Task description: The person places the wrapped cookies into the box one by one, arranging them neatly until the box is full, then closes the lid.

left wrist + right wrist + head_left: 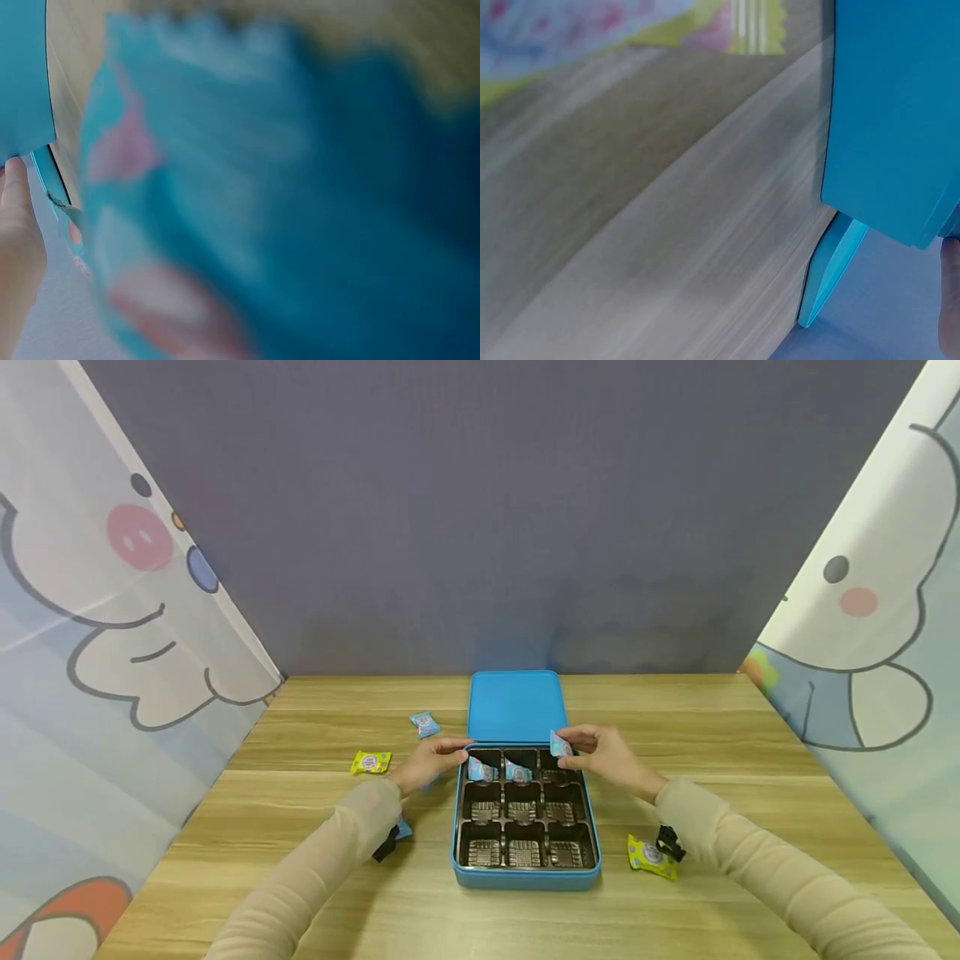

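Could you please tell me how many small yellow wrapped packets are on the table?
2: one small yellow wrapped packet lies left of the open blue rectangular box, the other yellow packet right of it, partly covered. Others may be hidden.

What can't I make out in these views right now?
Head: lettering on the blue packet held by the right hand; too small.
Head: most of a packet; covered by the left sleeve.
Left wrist: print on the nearest packet; blurred.
Right wrist: part of the yellow packet; cut off by frame edges.
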`<state>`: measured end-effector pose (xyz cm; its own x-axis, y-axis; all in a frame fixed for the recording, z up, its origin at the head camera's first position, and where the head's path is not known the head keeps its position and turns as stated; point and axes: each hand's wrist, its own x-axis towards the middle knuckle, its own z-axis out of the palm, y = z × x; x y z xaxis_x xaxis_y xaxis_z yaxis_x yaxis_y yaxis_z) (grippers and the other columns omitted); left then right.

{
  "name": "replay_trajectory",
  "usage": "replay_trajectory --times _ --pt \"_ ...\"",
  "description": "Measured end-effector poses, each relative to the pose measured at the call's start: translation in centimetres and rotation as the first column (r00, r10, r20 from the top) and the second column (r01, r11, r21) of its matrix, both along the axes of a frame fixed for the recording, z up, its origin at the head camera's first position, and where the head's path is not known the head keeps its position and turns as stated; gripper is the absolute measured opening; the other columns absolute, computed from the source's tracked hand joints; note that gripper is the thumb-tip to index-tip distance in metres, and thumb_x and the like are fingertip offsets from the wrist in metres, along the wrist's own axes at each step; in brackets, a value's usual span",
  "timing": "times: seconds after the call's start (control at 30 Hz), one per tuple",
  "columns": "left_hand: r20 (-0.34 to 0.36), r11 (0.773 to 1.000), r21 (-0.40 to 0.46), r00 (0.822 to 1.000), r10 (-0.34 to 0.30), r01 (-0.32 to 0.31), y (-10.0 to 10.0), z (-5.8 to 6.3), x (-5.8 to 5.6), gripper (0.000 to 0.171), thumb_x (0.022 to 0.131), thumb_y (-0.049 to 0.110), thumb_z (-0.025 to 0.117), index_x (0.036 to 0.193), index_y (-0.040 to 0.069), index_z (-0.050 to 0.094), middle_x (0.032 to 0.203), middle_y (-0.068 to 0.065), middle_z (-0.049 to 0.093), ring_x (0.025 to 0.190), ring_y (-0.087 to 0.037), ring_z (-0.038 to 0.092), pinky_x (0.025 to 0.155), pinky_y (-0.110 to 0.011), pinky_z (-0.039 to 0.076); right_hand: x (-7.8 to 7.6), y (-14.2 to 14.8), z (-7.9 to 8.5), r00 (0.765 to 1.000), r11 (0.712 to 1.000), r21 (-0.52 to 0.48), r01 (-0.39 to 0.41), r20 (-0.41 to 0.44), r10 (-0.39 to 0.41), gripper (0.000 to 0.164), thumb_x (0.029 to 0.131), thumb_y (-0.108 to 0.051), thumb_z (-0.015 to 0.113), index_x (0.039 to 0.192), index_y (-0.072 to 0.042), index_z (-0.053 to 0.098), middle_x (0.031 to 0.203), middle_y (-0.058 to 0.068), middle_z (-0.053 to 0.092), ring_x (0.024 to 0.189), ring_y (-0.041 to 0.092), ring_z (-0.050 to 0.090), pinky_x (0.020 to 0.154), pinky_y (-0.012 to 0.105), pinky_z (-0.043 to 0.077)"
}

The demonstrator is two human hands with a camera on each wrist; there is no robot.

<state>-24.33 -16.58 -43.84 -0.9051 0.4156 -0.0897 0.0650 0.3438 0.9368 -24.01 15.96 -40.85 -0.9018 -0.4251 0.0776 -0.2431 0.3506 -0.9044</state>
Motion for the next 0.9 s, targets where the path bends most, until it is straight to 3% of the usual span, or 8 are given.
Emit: replay_trajectory --times 0.2,0.43,0.6,0.9 --pt "-0.009 1.000 0.014 1.000 -0.011 0.011 -0.03 -0.01 -0.26 0.041 0.094 0.025 0.053 0.132 0.011 0.050 0.141 -0.012 0.041 0.127 -0.031 0.042 0.103 -0.043 0.040 0.13 -0.21 -0.14 1.000 1.000 0.027 0.006 -0.028 -0.005 0.047 0.077 -0.016 0.074 0.119 -0.002 0.059 0.123 0.019 0.057 0.116 0.035 0.053 0.096 0.042 0.047" --pt "0.014 1.000 -0.005 1.000 0.012 -0.012 0.01 -0.09 0.12 0.042 0.093 0.027 0.054 0.132 0.012 0.051 0.141 -0.011 0.041 0.126 -0.031 0.042 0.102 -0.043 0.041 0.33 -0.11 -0.56 0.997 0.998 0.055 -0.043 -0.067 0.047 0.048 0.077 -0.017 0.074 0.120 0.000 0.058 0.123 0.020 0.057 0.116 0.036 0.052 0.097 0.042 0.046" --pt "0.014 1.000 0.025 1.000 -0.007 0.006 0.02 -0.56 0.07 0.045 0.093 0.030 0.054 0.133 0.011 0.049 0.142 -0.012 0.039 0.127 -0.032 0.040 0.103 -0.043 0.040 0.32 0.18 -0.85 0.995 0.997 0.061 -0.055 -0.082 0.060 0.048 0.078 -0.015 0.073 0.120 0.001 0.057 0.123 0.021 0.057 0.117 0.036 0.052 0.098 0.043 0.045" --pt "0.010 0.999 0.036 1.000 -0.012 0.011 -0.40 -0.64 -0.17 0.045 0.093 0.029 0.055 0.133 0.009 0.049 0.141 -0.013 0.040 0.128 -0.032 0.040 0.104 -0.043 0.040 0.74 -0.34 -0.71 0.983 0.991 0.127 -0.045 -0.169 0.066 0.044 0.078 -0.011 0.072 0.119 -0.001 0.059 0.123 0.019 0.057 0.115 0.035 0.053 0.098 0.039 0.045"
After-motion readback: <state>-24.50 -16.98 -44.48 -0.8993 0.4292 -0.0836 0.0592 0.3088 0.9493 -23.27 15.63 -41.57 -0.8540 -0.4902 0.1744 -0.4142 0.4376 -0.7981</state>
